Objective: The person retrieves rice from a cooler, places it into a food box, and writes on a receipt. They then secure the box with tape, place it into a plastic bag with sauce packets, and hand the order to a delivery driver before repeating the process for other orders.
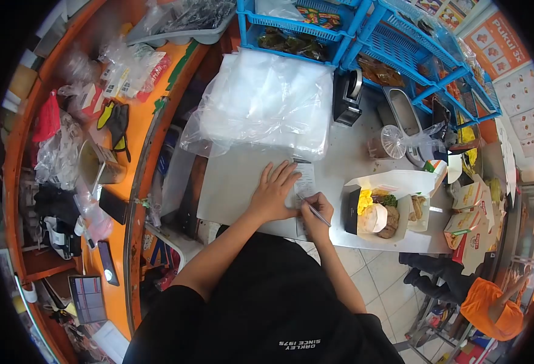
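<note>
On the metal table a narrow printed paper slip lies in front of me. My left hand rests flat with its fingers spread, the fingertips at the slip's left edge. A slim pen is gripped in my right hand, its tip on or just over the slip; exact contact is too small to tell. Right of that hand stands an open takeaway box with meat, greens, something yellow and a small white-topped cup in it.
Clear plastic bags are stacked at the table's back, beside a black tape dispenser. Blue plastic racks rise behind. Leftward runs an orange counter with a phone. A person in an orange shirt is at the lower right.
</note>
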A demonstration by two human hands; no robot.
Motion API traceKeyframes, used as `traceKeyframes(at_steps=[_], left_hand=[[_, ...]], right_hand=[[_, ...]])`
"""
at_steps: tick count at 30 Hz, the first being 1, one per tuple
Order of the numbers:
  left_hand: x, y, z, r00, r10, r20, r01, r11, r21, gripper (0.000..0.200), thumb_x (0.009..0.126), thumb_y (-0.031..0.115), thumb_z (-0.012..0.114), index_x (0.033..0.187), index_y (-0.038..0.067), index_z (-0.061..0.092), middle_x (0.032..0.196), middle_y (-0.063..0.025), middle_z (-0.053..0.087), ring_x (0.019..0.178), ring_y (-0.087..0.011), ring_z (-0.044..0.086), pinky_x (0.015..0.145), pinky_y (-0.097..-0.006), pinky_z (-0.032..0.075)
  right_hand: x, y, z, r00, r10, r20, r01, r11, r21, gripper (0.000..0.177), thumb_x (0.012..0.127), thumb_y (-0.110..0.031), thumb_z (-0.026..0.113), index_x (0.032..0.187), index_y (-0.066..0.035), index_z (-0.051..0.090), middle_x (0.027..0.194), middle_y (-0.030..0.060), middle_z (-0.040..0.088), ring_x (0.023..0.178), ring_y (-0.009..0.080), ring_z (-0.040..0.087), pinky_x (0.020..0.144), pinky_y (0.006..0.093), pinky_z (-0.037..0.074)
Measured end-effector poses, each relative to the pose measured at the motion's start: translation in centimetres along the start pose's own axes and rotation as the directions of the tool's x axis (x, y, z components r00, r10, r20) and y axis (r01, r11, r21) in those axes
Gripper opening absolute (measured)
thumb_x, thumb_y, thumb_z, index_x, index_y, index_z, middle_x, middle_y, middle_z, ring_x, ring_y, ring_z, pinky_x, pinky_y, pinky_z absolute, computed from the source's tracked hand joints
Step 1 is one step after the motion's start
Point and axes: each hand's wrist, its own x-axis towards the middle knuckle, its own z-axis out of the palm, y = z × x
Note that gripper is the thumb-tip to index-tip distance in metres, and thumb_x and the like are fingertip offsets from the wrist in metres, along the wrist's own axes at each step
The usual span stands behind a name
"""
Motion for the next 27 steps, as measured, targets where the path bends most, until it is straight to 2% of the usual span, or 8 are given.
traceKeyframes(at_steps=[2,4,12,14,17,18,20,27], left_hand=[[0.0,0.0,-0.1,1.0,-0.001,-0.004,0.001,1.0,-0.022,0.087,0.056,0.047,0.08,0.127,0.008,0.048,0.142,-0.0111,0.037,0.137,-0.0274,0.027,0.113,-0.0505,0.012],[0.0,0.1,-0.1,1.0,-0.002,-0.01,0.002,1.0,-0.022,0.087,0.056,0.048,0.08,0.127,0.008,0.048,0.142,-0.0112,0.037,0.137,-0.0274,0.027,0.113,-0.0505,0.012],[0.0,-0.1,0.1,1.0,0.005,-0.005,-0.005,1.0,0.007,0.088,0.057,0.051,0.079,0.127,0.008,0.048,0.144,-0.0107,0.036,0.138,-0.0267,0.026,0.114,-0.0496,0.011],[0.0,-0.1,0.1,1.0,-0.001,-0.006,0.001,1.0,0.009,0.089,0.057,0.051,0.079,0.128,0.009,0.047,0.144,-0.0102,0.036,0.138,-0.0261,0.026,0.114,-0.0491,0.011],[0.0,0.0,0.0,1.0,-0.009,0.009,0.009,1.0,-0.001,0.089,0.057,0.052,0.08,0.128,0.01,0.047,0.144,-0.0099,0.036,0.138,-0.0258,0.025,0.114,-0.049,0.01],[0.0,0.0,-0.1,1.0,-0.01,0.009,0.01,1.0,0.0,0.089,0.057,0.052,0.08,0.128,0.01,0.047,0.144,-0.0099,0.036,0.138,-0.0258,0.025,0.114,-0.049,0.01],[0.0,0.0,-0.1,1.0,-0.012,0.012,0.012,1.0,-0.001,0.09,0.056,0.052,0.08,0.128,0.01,0.047,0.144,-0.01,0.036,0.138,-0.0258,0.025,0.114,-0.0491,0.01],[0.1,0.3,-0.2,1.0,-0.007,0.018,0.007,1.0,0.015,0.091,0.057,0.053,0.079,0.129,0.009,0.048,0.144,-0.0091,0.036,0.138,-0.0252,0.025,0.114,-0.0495,0.011]], right_hand=[[0.1,0.1,-0.2,1.0,0.005,0.022,-0.006,0.999,0.049,0.01,0.081,0.0,0.06,0.075,0.0,0.051,0.067,0.0019,0.055,0.061,0.0042,0.05,0.053,0.0211,0.04],[0.3,0.9,-0.6,0.997,-0.035,-0.066,0.039,0.997,0.068,0.01,0.08,0.001,0.059,0.075,-0.001,0.051,0.066,0.0013,0.054,0.06,0.0042,0.05,0.053,0.0209,0.041],[0.2,-0.6,-0.2,0.997,0.044,0.062,-0.047,0.997,0.056,0.011,0.079,0.0,0.061,0.074,-0.001,0.05,0.064,0.0013,0.053,0.058,0.0051,0.05,0.052,0.023,0.041],[0.0,-1.9,-0.3,0.977,-0.211,0.007,0.197,0.896,-0.397,0.013,0.076,-0.002,0.062,0.073,0.0,0.05,0.062,0.0035,0.053,0.056,0.006,0.05,0.051,0.024,0.041],[-0.3,-1.6,-0.7,0.95,-0.284,-0.13,0.22,0.905,-0.365,0.013,0.075,-0.002,0.062,0.073,0.0,0.05,0.061,0.005,0.052,0.055,0.0067,0.049,0.051,0.0241,0.04],[-0.3,-1.2,-0.8,0.95,-0.283,-0.13,0.22,0.905,-0.363,0.013,0.075,-0.002,0.062,0.073,0.0,0.05,0.061,0.005,0.052,0.055,0.0067,0.049,0.051,0.0241,0.04],[-0.4,-0.2,-1.1,0.975,-0.171,-0.143,0.14,0.969,-0.203,0.012,0.075,-0.001,0.061,0.073,-0.001,0.049,0.06,0.004,0.051,0.054,0.0059,0.047,0.05,0.0232,0.039],[-0.2,0.6,-1.0,0.966,-0.183,-0.182,0.168,0.981,-0.094,0.011,0.076,0.0,0.06,0.073,0.0,0.05,0.058,0.0009,0.05,0.052,0.0045,0.044,0.049,0.0217,0.037]])
